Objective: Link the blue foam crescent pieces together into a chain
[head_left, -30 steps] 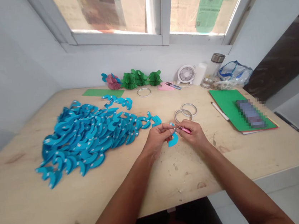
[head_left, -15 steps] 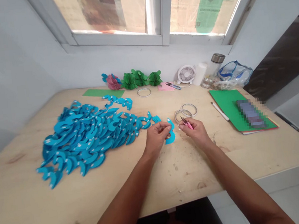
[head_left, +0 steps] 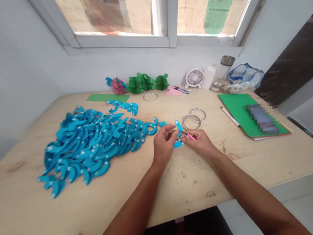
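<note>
Pinched in the fingers of my left hand [head_left: 163,144] is a curved blue paper piece [head_left: 178,124], held just above the table with white patches on it. My right hand [head_left: 200,143] is closed on small pink-handled thread snips [head_left: 190,136], with the dark blades pointing left over the paper piece. The two hands are close together, and the fingertips hide part of the paper. To the left spreads a large pile of similar blue paper pieces [head_left: 91,140] with small white patches.
Two rolls of narrow tape [head_left: 191,121] lie just beyond my right hand, and another roll [head_left: 150,97] farther back. Green paper flowers [head_left: 146,81], a white fan [head_left: 195,77] and a bottle [head_left: 223,74] line the wall. A green folder [head_left: 236,110] with a phone lies right.
My right hand has moved left with the snips, bringing the blades from beside the blue paper piece to over it. My left hand stays nearly in place, still holding the paper.
</note>
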Demonstrator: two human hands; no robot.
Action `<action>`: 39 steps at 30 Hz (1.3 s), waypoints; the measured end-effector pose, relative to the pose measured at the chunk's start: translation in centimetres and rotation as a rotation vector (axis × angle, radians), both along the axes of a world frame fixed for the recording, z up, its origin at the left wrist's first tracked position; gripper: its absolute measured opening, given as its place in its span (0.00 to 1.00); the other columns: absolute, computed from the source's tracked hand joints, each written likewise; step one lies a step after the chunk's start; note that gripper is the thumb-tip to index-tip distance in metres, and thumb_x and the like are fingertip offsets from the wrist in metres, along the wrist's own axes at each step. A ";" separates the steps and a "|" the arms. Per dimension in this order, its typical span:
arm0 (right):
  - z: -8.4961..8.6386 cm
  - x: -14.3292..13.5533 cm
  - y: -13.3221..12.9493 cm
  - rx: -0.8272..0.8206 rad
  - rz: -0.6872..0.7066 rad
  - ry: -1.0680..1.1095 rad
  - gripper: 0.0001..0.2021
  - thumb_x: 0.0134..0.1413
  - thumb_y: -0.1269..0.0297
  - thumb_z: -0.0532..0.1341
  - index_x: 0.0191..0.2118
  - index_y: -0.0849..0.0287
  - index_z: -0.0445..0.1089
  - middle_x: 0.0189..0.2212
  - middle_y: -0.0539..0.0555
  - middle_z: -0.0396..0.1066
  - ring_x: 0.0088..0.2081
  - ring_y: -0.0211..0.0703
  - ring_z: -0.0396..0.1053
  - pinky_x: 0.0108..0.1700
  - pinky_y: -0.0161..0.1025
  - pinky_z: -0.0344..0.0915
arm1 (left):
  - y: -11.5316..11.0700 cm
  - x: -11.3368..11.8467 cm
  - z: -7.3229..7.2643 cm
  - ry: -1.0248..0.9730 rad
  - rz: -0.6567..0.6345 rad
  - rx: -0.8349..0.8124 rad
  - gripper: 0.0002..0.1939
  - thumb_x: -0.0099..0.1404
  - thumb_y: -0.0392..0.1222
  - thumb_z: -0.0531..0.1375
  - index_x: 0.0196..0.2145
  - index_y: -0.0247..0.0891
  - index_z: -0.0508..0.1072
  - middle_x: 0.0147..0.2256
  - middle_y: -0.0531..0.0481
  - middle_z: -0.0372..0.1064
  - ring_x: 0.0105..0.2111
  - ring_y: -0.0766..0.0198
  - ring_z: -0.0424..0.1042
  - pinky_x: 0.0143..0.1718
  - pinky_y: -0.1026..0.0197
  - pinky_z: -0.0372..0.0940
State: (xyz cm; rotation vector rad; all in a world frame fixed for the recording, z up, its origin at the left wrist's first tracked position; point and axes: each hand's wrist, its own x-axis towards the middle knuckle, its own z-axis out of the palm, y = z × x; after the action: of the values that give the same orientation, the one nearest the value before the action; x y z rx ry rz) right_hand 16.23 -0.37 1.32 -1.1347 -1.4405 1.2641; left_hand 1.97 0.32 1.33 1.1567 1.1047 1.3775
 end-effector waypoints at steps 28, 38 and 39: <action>-0.4 -0.4 0.4 -0.059 -0.256 0.110 0.11 0.37 0.57 0.66 0.25 0.62 0.71 0.21 0.48 0.67 0.24 0.35 0.61 0.28 0.34 0.59 | -0.2 1.2 -1.4 -0.229 -0.057 -0.239 0.12 0.45 0.44 0.66 0.27 0.33 0.76 0.24 0.48 0.72 0.25 0.66 0.69 0.27 0.63 0.65; -0.6 -0.2 0.5 -0.025 -0.287 0.069 0.12 0.39 0.57 0.65 0.28 0.61 0.72 0.21 0.49 0.68 0.25 0.36 0.63 0.28 0.34 0.59 | -0.2 1.0 -0.8 -0.195 -0.030 -0.230 0.08 0.48 0.41 0.64 0.25 0.33 0.75 0.23 0.49 0.72 0.23 0.68 0.68 0.27 0.64 0.65; -0.6 -0.1 0.5 -0.026 -0.292 0.059 0.12 0.39 0.56 0.65 0.28 0.61 0.72 0.21 0.48 0.68 0.24 0.36 0.63 0.27 0.34 0.59 | -0.2 0.9 -0.8 -0.198 -0.030 -0.226 0.08 0.48 0.41 0.64 0.25 0.33 0.75 0.23 0.49 0.72 0.23 0.67 0.68 0.27 0.63 0.65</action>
State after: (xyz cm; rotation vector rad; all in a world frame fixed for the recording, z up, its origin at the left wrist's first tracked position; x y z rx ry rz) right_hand 16.09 0.17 0.70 -1.2631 -1.1692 1.1023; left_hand 2.92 0.13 0.51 0.8518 1.0650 1.2782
